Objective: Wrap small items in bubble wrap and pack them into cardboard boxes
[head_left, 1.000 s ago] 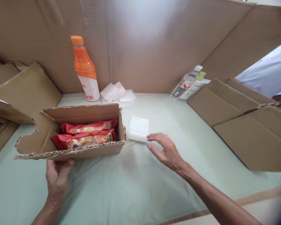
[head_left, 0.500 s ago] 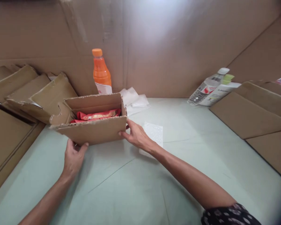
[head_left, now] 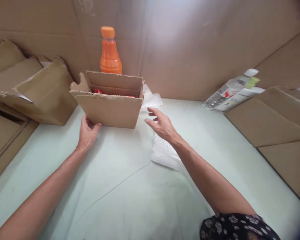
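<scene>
An open cardboard box [head_left: 112,111] with torn top edges stands on the pale green table. Red packets [head_left: 98,91] show a little inside it; the rest of them is hidden by the front wall. At the box's lower left corner is my left hand [head_left: 88,134], thumb and fingers apart, close against the cardboard; whether it touches cannot be made out. My right hand [head_left: 163,126] is off the box to the right, fingers spread, holding nothing. Below that hand, a folded piece of bubble wrap [head_left: 163,153] lies on the table, partly covered by my forearm.
An orange bottle [head_left: 111,58] stands behind the box, near white sheets [head_left: 152,96]. At the back right, a clear bottle [head_left: 228,89] leans beside a white pack [head_left: 240,99]. Cardboard boxes line the left [head_left: 50,90] and right [head_left: 270,116] sides; a cardboard wall [head_left: 180,60] closes the back.
The box is now set down on the table, farther back. My right hand has let go of it and moved right. My left hand's grip has loosened at the corner. The camera view has shifted.
</scene>
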`<state>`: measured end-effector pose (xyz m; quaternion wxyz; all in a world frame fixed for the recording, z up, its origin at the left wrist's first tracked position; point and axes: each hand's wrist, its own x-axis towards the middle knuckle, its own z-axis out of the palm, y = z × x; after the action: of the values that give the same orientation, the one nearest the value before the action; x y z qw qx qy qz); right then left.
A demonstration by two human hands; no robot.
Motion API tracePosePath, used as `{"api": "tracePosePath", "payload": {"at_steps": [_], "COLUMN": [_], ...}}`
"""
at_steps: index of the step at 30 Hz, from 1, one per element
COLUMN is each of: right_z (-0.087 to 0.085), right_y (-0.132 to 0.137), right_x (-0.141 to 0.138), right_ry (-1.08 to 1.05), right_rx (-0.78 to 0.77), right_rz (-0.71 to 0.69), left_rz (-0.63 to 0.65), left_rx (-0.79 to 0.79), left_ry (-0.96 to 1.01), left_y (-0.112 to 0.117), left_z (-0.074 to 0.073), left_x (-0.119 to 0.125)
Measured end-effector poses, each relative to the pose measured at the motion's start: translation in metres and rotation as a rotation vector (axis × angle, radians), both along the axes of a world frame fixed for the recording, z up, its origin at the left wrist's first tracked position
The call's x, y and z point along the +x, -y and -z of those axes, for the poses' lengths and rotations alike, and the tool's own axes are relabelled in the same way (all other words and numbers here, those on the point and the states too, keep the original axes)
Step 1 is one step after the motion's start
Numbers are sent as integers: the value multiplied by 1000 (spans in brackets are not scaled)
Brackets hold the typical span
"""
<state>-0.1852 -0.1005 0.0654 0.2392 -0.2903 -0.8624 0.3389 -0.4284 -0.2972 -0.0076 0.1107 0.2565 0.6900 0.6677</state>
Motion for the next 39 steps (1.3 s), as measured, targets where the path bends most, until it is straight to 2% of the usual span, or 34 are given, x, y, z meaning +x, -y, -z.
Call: {"api": "tracePosePath", "payload": {"at_steps": [2, 5, 7, 9, 12, 14, 15, 16, 18, 20, 21, 24, 26, 27, 29, 32, 35, 37, 39], "right_z": [0, 14, 27, 32, 17, -5, -15, -22, -24, -7, 5, 42, 56, 58, 57, 50, 47, 49, 54], "right_y": [-10, -12, 3, 33, 92, 122, 130, 132, 120, 95, 80, 45, 34, 32, 34, 39, 35, 30, 29], "right_x": [35, 84, 106, 120, 141, 159, 168, 176, 186, 187, 183, 161, 142, 133, 116, 95, 76, 72, 83], "right_ry": [23, 130, 189, 203, 166, 112, 69, 20, -36, 18, 77, 257, 342, 365, 364, 256, 159, 163, 198], "right_rx": [30, 6, -1, 16, -10, -108, -167, -212, -224, -146, -92, 73, 178, 216, 275, 376, 464, 469, 439], "right_rz": [60, 130, 113, 37, -207, -381, -411, -373, -132, 115, 184, 238, 247, 239, 182, 103, 147, 168, 110], "left_rz": [-14, 10, -13, -92, -141, -92, -46, 10, 150, 325, 427, 785, 1008, 1075, 1083, 901, 755, 744, 791], "left_rx": [-35, -109, -128, -140, -186, -237, -260, -281, -315, -322, -326, -363, -405, -418, -409, -324, -264, -288, -342], "left_ry": [40, 68, 45, 22, -38, -132, -193, -258, -391, -508, -553, -652, -732, -785, -896, -986, -943, -878, -834], "left_y": [21, 56, 67, 68, 61, 60, 61, 62, 64, 63, 61, 56, 59, 62, 72, 88, 100, 105, 110], "left_z": [3, 6, 4, -1, -14, -23, -28, -32, -38, -43, -44, -41, -35, -31, -25, -24, -33, -39, -39], "left_x": [17, 38, 43, 42, 46, 60, 70, 82, 109, 137, 151, 192, 215, 224, 234, 232, 219, 209, 200]}}
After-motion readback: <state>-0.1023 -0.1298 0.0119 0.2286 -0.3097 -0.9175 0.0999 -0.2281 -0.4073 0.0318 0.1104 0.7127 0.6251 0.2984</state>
